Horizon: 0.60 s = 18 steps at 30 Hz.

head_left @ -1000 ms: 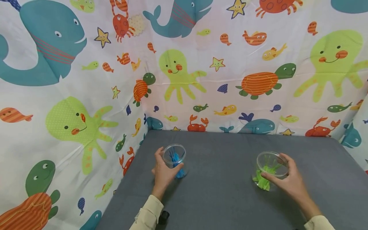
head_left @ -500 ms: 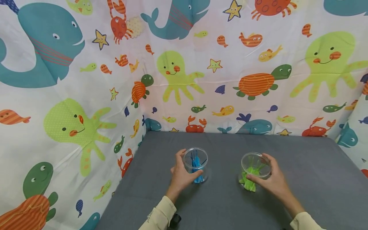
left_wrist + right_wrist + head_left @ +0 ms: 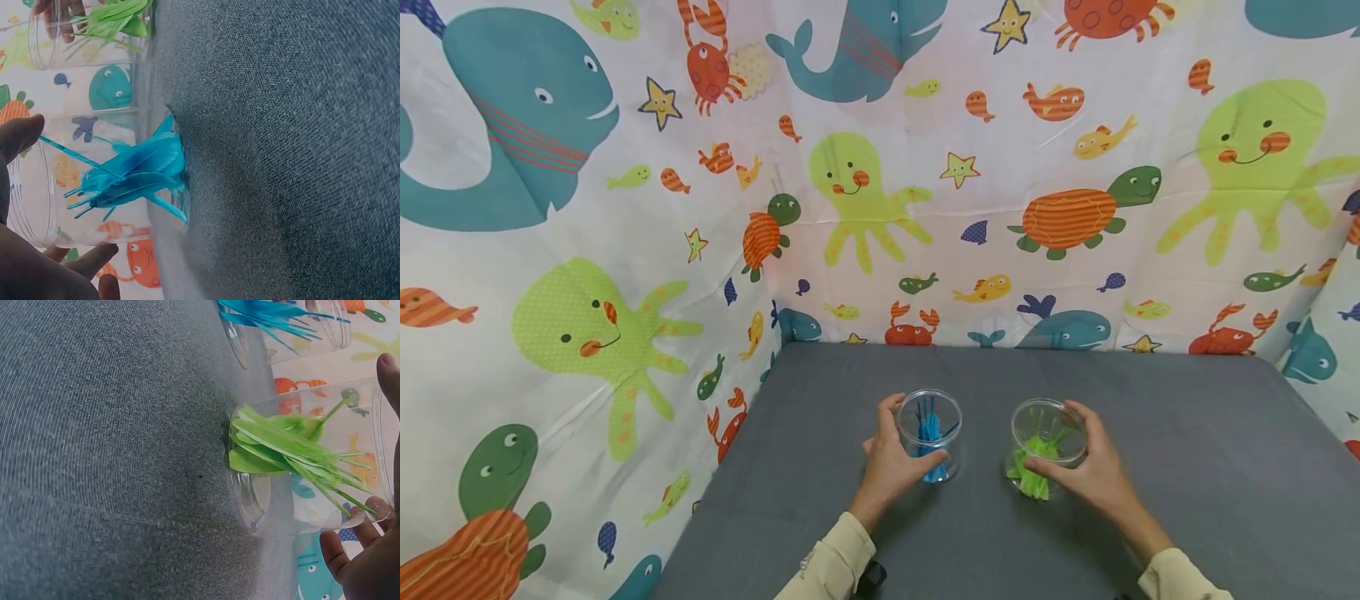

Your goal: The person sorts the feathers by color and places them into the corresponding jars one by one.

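Observation:
My left hand point(image 3: 891, 465) grips a clear plastic jar point(image 3: 955, 446) near its rim, thumb on the near side and fingers round the far side. Blue feathers point(image 3: 134, 169) stand in it, quills pointing up. In the same way my right hand point(image 3: 1099, 473) holds a second clear jar point(image 3: 300, 512) by its upper part. This one contains green feathers point(image 3: 281, 444), quill ends toward the open mouth. Both jars are upright, their bases at the grey cloth, side by side with a narrow gap between them. No lid shows on either.
A grey cloth-covered table point(image 3: 1210, 450) extends on all sides of the jars. White curtains point(image 3: 895, 308) printed with sea animals hang behind it and along the left and right. A small black object point(image 3: 871, 577) shows by the left sleeve point(image 3: 835, 560).
The left hand has moved right with the blue-feather jar, and the right hand has moved left with the green-feather jar. The gap between the jars has shrunk a lot.

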### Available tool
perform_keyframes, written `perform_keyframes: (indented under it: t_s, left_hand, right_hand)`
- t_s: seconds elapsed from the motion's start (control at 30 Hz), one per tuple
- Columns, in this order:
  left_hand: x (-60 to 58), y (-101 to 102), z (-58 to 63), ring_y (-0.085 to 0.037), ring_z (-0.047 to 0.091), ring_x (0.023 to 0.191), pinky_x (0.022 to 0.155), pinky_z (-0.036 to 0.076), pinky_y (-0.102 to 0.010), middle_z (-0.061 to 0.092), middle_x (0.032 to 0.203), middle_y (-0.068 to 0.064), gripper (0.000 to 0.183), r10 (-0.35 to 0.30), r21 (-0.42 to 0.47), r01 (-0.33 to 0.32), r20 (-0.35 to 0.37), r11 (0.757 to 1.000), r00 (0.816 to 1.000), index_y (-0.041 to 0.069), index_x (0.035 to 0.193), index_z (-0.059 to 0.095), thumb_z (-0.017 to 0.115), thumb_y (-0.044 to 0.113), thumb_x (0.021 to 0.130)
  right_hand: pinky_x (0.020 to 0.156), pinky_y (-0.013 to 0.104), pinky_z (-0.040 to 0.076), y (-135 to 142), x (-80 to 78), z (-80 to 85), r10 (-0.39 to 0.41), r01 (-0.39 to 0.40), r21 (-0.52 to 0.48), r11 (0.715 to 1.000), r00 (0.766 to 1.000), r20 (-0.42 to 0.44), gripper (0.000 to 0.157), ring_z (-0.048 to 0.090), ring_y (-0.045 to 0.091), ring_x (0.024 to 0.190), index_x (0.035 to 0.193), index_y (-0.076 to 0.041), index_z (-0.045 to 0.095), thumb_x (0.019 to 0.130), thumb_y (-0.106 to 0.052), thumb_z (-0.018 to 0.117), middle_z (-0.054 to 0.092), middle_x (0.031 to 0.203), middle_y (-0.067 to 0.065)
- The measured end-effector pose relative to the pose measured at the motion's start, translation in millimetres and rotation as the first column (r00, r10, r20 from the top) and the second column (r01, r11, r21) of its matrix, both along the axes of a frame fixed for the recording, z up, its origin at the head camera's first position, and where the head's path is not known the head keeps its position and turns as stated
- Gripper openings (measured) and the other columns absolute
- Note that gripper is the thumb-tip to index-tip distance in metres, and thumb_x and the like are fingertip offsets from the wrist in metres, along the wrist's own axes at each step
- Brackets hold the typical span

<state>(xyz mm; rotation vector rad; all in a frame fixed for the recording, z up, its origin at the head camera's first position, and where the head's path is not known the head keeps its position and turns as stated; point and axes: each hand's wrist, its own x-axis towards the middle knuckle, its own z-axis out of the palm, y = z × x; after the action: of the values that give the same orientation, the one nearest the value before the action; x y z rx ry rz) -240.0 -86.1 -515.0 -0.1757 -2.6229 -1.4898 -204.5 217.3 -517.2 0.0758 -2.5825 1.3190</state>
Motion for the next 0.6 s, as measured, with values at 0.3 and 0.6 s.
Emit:
perform_keyframes:
  t_s: [0.3, 0.6]
  left_hand:
    - [2.6, 1.8, -2.3, -0.037, 0.038, 0.139, 0.104, 0.032, -0.063, 0.037, 0.162, 0.001, 0.106, -0.012, 0.011, 0.012, 0.033, 1.0, 0.999, 0.039, 0.152, 0.022, 0.09, 0.049, 0.072]
    - [1.6, -4.8, 1.5, -0.042, 0.024, 0.148, 0.109, 0.029, -0.073, 0.026, 0.168, 0.004, 0.105, -0.019, 0.031, 0.018, 0.028, 0.999, 0.999, 0.043, 0.157, 0.016, 0.081, 0.063, 0.076]
  right_hand:
    - [0.095, 0.066, 0.043, 0.1, 1.5, 0.5, 0.011, -0.011, -0.021, 1.0, 1.0, -0.01, 0.111, 0.045, 0.043, 0.136, 0.158, -0.006, 0.024, 0.075, -0.034, 0.091, 0.045, 0.15, 0.025]
    - [0.099, 0.071, 0.037, 5.9, 4.2, 0.3, 0.036, -0.035, 0.001, 0.999, 0.999, -0.017, 0.118, 0.038, 0.046, 0.137, 0.162, -0.009, 0.018, 0.074, -0.034, 0.092, 0.039, 0.153, 0.026]
